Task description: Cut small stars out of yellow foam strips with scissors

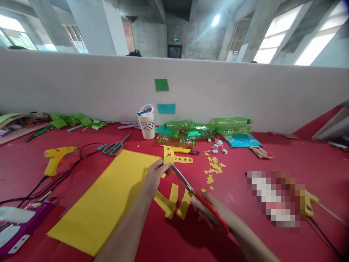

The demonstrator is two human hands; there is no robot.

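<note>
My left hand pinches a small yellow paper piece with star-shaped holes, held up just above the red table. My right hand grips red-handled scissors; the blades point up-left and meet the lower edge of that piece. Under my left arm lies a large yellow sheet. Several cut yellow strips lie between my hands. Small yellow cut-out stars are scattered to the right.
A yellow glue gun with a black cord and grey scissors lie at left. A paper cup, green plastic bottles and a blue packet stand by the white partition. A purple device sits bottom left.
</note>
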